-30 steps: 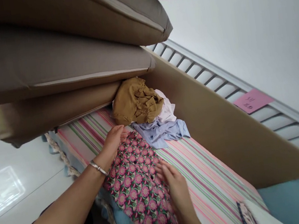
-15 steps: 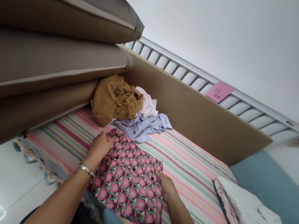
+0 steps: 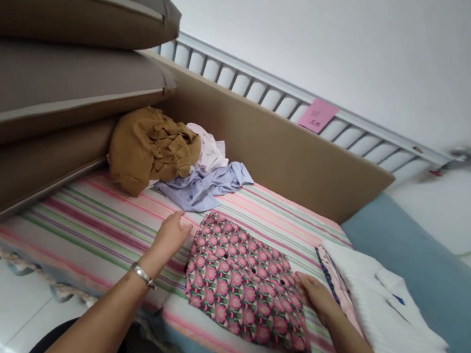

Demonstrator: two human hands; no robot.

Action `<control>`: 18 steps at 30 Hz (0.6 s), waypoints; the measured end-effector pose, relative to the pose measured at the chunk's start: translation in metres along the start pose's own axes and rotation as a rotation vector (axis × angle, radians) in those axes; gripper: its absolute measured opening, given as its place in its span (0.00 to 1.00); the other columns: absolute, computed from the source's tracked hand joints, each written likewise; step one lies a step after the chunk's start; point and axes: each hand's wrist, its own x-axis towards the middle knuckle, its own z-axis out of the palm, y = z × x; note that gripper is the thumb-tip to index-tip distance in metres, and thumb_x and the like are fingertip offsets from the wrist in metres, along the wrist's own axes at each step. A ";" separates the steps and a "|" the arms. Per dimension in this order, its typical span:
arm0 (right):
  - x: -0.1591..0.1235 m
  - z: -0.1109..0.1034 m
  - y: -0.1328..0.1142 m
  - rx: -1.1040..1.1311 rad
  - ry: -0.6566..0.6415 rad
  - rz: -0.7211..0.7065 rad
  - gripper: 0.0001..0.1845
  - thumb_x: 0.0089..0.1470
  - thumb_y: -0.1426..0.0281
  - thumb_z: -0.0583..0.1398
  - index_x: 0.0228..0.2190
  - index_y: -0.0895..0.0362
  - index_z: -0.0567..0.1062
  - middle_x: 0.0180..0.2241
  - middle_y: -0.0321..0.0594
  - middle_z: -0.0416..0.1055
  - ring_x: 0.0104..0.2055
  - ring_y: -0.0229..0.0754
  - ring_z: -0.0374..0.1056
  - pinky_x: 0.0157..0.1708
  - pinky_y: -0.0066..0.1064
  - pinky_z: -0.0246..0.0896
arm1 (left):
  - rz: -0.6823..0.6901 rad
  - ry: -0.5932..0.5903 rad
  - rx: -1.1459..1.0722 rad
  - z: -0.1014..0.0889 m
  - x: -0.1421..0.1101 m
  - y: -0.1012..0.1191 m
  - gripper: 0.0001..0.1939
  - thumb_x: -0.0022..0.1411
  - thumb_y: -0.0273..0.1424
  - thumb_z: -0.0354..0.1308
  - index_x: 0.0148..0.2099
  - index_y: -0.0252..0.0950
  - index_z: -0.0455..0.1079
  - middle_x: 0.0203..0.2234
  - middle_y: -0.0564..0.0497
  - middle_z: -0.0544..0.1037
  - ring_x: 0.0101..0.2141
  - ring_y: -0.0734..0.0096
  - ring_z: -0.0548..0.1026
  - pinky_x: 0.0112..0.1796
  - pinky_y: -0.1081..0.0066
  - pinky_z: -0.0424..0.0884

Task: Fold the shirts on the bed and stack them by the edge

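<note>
A folded shirt in a pink and dark floral print, with dark buttons, lies flat on the striped bed cover. My left hand, with a silver bracelet at its wrist, hovers by the shirt's upper left corner, thumb apart and nothing in its grasp. At the right edge of the fabric, my right hand has its fingertips against or just off the border, not closed on it. Some of its fingers are hard to make out.
Beyond the shirt lie a crumpled blue shirt, a mustard garment and a pale pink one. Folded white clothes sit at the right. Stacked cushions overhang the left; a brown board lines the wall side.
The floral shirt has shifted right and inward from the bed's front edge. My left hand has come off its corner, and my right hand has loosened at its side. The view has also shifted.
</note>
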 end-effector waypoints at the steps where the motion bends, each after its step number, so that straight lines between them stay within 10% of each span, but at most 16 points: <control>1: -0.007 -0.004 0.008 0.063 0.019 0.022 0.27 0.36 0.46 0.60 0.30 0.56 0.74 0.35 0.45 0.76 0.41 0.51 0.71 0.38 0.37 0.68 | -0.010 -0.024 -0.014 0.001 -0.001 0.003 0.20 0.56 0.34 0.51 0.50 0.31 0.68 0.44 0.40 0.76 0.44 0.60 0.74 0.44 0.68 0.67; 10: -0.116 0.023 0.099 0.350 0.173 -0.210 0.35 0.42 0.56 0.63 0.51 0.55 0.66 0.55 0.50 0.64 0.54 0.51 0.64 0.49 0.40 0.63 | 0.051 -0.338 0.106 0.004 -0.026 0.013 0.18 0.55 0.42 0.48 0.18 0.38 0.62 0.15 0.50 0.72 0.21 0.67 0.70 0.25 0.71 0.58; 18: -0.123 0.055 0.081 -0.004 0.272 -0.346 0.36 0.49 0.57 0.56 0.57 0.60 0.60 0.56 0.51 0.61 0.57 0.52 0.58 0.55 0.44 0.56 | -0.009 -0.206 -0.196 0.005 -0.095 -0.020 0.17 0.54 0.45 0.49 0.26 0.37 0.68 0.20 0.52 0.74 0.26 0.67 0.70 0.26 0.73 0.61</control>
